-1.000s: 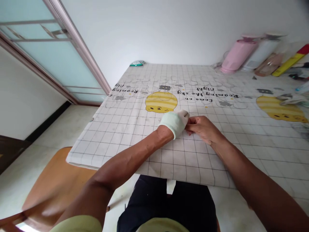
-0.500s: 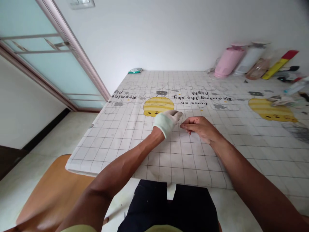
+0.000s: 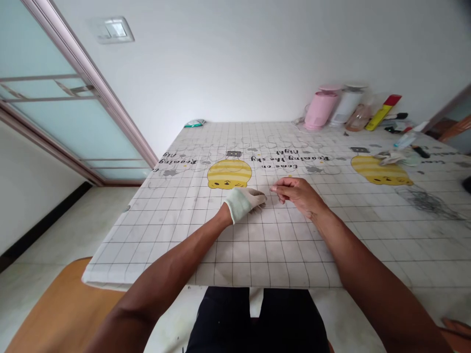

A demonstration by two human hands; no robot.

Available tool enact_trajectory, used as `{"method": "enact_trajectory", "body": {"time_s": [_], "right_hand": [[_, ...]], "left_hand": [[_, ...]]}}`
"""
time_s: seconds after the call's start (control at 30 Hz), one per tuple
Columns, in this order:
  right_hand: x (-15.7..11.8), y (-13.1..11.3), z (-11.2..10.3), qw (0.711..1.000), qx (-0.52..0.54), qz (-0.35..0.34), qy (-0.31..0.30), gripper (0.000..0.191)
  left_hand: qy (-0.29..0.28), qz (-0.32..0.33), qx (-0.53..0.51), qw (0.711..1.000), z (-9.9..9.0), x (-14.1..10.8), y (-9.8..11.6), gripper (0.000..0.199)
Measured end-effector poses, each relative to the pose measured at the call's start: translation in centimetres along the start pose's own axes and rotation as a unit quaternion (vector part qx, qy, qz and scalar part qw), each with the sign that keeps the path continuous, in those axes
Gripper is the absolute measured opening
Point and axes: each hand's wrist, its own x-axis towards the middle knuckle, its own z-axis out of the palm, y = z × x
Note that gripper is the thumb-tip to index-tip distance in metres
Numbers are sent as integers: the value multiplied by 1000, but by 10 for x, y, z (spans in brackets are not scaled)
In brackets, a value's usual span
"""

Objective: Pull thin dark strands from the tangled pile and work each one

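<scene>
My left hand (image 3: 247, 202) wears a pale work glove with a light green cuff and rests low over the grid-patterned tablecloth (image 3: 206, 235). Its fingers are closed, and thin grey strands (image 3: 259, 208), like fine wire, show beneath them. Just to the right, my bare right hand (image 3: 294, 192) has thumb and index finger pressed together in a pinch. Whatever it may hold is too small to make out. A narrow gap separates the two sets of fingertips.
On the right lie a tangle of thin dark strands (image 3: 429, 202) and a crumpled pale glove (image 3: 395, 157). Against the wall stand a pink cylinder (image 3: 320, 110), a white one (image 3: 346, 105) and a yellow box with red end (image 3: 382, 113). A wooden chair (image 3: 55, 304) is at the left.
The view has shifted, showing more of the table's right side. My left hand has turned and lowered slightly, so the strands under its fingers show. My right hand keeps its pinch.
</scene>
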Motion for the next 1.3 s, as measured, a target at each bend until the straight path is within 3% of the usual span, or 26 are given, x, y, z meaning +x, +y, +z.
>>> {"method": "enact_trajectory", "body": {"time_s": [0.17, 0.4, 0.5, 0.6, 0.7, 0.83, 1.1, 1.3], "right_hand": [[0, 0, 3, 1000, 3, 2, 0, 31], [4, 6, -1, 1000, -6, 1, -2, 33], [4, 7, -2, 1000, -7, 6, -8, 32], [2, 5, -1, 1000, -6, 9, -18, 29], [0, 2, 0, 999, -19, 14, -49, 25], [-3, 2, 4, 995, -50, 20, -82, 24], [-4, 6, 12, 987, -78, 24, -137, 26], [-5, 5, 10, 987, -66, 22, -144, 29]], "left_hand": [[-8, 16, -75, 997, 5, 10, -17, 19], [-25, -34, -105, 994, 11, -1, -7, 17], [-37, -32, -111, 993, 13, -3, -6, 17], [-43, -7, -51, 998, 7, -1, -5, 13], [-3, 41, 4, 999, -4, -2, 0, 22], [54, 57, -24, 997, -14, -8, 10, 30], [54, 57, -74, 994, -5, 1, 4, 21], [80, 36, -144, 986, -10, 14, -3, 14]]}}
